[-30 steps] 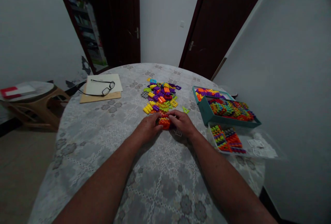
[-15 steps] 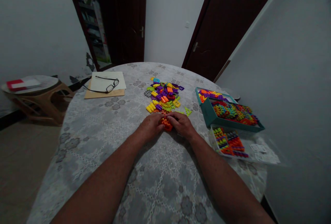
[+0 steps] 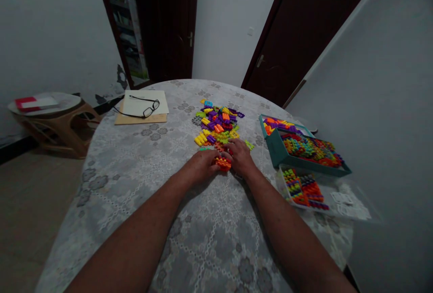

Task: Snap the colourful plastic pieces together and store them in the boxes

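A small stack of orange-red interlocking plastic building pieces point(image 3: 223, 163) is held just above the near edge of a loose pile. My left hand point(image 3: 202, 165) is closed on the stack's left side, its fingertips curled around it. My right hand point(image 3: 239, 157) is at the stack's right, thumb and fingers apart, fingers over the near pieces of the pile. A bit of red shows between its thumb and fingers; whether it is gripped is unclear. Beyond both hands lies the pile of mixed building pieces point(image 3: 216, 126), yellow, purple, green, orange and blue.
At right, a teal box point(image 3: 275, 148) holds many joined pieces, beside a clear plastic tray point(image 3: 282, 182) with more. Black glasses point(image 3: 148, 112) rest on paper point(image 3: 162, 99) at left. A stool point(image 3: 71, 103) stands left of the round, cloth-covered table point(image 3: 135, 171).
My right hand has loosened from the stack and reached forward toward the pile, its fingers spreading. My left hand keeps the stack. The view has shifted slightly.
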`<action>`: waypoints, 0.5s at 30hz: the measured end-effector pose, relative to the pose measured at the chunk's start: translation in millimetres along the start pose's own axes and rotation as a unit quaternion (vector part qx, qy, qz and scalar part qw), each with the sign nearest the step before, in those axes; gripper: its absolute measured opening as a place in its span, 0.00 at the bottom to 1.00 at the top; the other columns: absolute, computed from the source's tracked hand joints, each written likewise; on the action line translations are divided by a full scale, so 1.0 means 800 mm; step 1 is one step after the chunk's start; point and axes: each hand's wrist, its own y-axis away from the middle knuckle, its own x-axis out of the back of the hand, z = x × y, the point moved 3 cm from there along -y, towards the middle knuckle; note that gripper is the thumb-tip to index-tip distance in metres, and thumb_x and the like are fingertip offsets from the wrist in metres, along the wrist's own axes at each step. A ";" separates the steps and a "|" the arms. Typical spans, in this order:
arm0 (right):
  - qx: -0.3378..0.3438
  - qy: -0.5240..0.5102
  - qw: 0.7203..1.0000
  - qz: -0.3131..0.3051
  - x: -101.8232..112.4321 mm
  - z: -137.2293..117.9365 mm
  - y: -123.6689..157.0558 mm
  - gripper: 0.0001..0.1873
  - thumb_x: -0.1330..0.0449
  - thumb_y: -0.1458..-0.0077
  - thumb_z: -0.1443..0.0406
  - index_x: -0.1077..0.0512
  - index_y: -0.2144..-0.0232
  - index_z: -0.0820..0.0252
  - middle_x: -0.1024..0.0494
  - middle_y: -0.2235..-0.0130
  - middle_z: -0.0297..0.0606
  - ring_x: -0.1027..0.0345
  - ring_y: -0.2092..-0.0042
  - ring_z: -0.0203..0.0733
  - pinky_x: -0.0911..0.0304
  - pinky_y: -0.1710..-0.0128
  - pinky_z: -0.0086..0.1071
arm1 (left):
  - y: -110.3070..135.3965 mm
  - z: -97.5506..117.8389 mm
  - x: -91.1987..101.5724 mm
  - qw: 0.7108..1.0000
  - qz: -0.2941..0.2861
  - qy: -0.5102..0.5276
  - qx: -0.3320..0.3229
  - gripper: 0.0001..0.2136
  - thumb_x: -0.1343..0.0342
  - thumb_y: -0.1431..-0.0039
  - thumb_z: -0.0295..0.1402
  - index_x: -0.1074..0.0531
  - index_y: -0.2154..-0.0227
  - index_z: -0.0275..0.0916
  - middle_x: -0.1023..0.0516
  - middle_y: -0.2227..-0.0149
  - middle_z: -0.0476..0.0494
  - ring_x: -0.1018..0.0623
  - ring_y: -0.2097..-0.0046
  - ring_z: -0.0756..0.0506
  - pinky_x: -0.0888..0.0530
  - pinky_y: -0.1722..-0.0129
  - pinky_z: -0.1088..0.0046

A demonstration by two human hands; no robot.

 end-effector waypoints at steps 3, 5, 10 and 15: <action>-0.018 0.032 0.999 -0.010 0.003 -0.002 0.000 0.09 0.35 0.31 0.59 0.19 0.53 0.55 0.20 0.45 0.47 0.31 0.41 0.54 0.40 0.37 0.46 | 0.000 0.000 0.000 1.000 -0.004 -0.011 0.026 0.03 0.36 0.38 0.29 0.19 0.61 0.40 0.16 0.62 0.43 0.21 0.60 0.41 0.29 0.57 0.65; -0.015 0.054 0.998 -0.014 0.006 -0.003 0.001 0.09 0.36 0.30 0.58 0.21 0.55 0.56 0.19 0.49 0.47 0.31 0.44 0.54 0.41 0.41 0.44 | 0.000 0.000 0.000 0.999 -0.005 -0.011 0.031 0.03 0.37 0.38 0.29 0.19 0.62 0.41 0.17 0.63 0.44 0.21 0.61 0.42 0.29 0.57 0.65; 0.009 0.085 0.996 0.004 0.013 0.001 0.006 0.09 0.43 0.25 0.61 0.24 0.55 0.58 0.18 0.55 0.46 0.29 0.50 0.51 0.42 0.45 0.42 | 0.000 0.002 0.001 0.999 -0.006 -0.015 0.029 0.05 0.38 0.37 0.28 0.19 0.60 0.41 0.17 0.62 0.44 0.21 0.60 0.42 0.29 0.57 0.66; -0.024 0.100 0.995 0.020 0.018 0.020 0.005 0.16 0.50 0.24 0.65 0.24 0.60 0.59 0.19 0.61 0.45 0.28 0.58 0.49 0.40 0.52 0.40 | 0.001 0.005 0.002 0.999 -0.004 -0.023 0.024 0.06 0.37 0.37 0.30 0.18 0.58 0.41 0.16 0.60 0.42 0.21 0.57 0.41 0.28 0.54 0.64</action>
